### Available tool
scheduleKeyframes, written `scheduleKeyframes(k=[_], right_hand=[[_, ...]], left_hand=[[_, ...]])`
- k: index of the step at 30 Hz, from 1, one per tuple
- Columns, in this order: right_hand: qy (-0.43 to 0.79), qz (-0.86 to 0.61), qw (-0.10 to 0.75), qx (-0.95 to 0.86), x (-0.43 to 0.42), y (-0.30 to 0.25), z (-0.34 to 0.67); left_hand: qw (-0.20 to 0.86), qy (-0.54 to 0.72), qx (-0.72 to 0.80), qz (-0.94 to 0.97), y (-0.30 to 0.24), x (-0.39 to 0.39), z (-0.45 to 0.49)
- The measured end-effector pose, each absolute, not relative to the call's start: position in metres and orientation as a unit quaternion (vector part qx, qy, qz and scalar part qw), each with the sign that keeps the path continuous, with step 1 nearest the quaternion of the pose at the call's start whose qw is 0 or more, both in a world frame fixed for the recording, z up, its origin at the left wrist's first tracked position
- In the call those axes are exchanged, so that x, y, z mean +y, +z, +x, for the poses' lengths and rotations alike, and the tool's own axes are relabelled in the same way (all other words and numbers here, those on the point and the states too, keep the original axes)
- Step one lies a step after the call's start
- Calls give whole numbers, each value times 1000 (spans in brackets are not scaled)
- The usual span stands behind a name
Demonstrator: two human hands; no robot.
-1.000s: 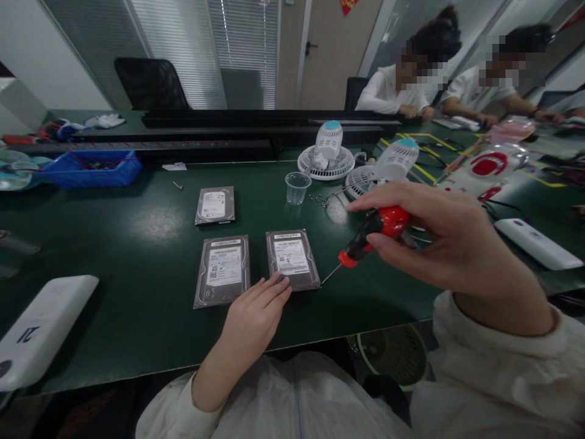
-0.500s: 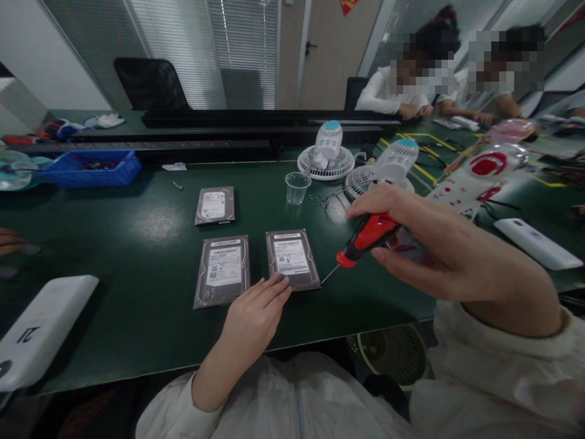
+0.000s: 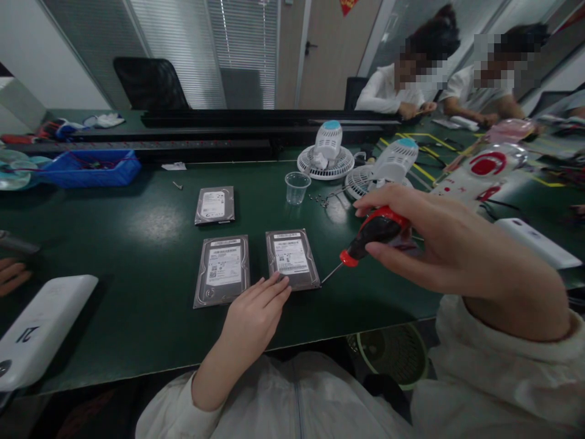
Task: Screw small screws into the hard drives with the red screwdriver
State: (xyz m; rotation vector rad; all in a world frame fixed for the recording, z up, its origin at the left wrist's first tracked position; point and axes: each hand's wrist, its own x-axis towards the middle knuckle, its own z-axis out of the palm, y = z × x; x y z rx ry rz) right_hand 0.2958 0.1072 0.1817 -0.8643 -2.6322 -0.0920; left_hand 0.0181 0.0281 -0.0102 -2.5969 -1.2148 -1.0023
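My right hand (image 3: pixel 439 244) is closed round a red-and-black screwdriver (image 3: pixel 372 235), whose thin tip reaches the near right corner of a hard drive (image 3: pixel 292 259) on the green table (image 3: pixel 137 244). My left hand (image 3: pixel 256 314) lies flat with fingers stretched, its fingertips pressing that drive's near edge. A second hard drive (image 3: pixel 222 269) lies just to the left. A third hard drive (image 3: pixel 215 205) sits farther back.
A clear plastic cup (image 3: pixel 297 187) and loose screws sit behind the drives. Two small white fans (image 3: pixel 326 152) stand at the back right. A blue bin (image 3: pixel 91 167) is far left, a white device (image 3: pixel 41 329) near left. Two people work at the far right; another person's hand (image 3: pixel 11 274) shows at the left edge.
The screwdriver handle has turned in my right fingers, with the tip staying at the drive's corner. My left hand has not moved. A hand appeared at the left edge.
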Motion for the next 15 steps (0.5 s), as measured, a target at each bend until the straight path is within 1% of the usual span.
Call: scheduleKeyframes(k=[4,6,11,15], right_hand=[[36,-255,194,-946,109,183,298],[28,-254,206,-944,110,182,299],[-52,-290,222,-930,112,176,299],[-20,-296,209,-932,112,178,298]], left_hand=[[47,-330,-398,-854,-10,28,18],[44,-327,-399,-855,-10,28,18],[46,-325,-400,-856,-11,28,18],[54,-328,-398,-855,-11,28,18]])
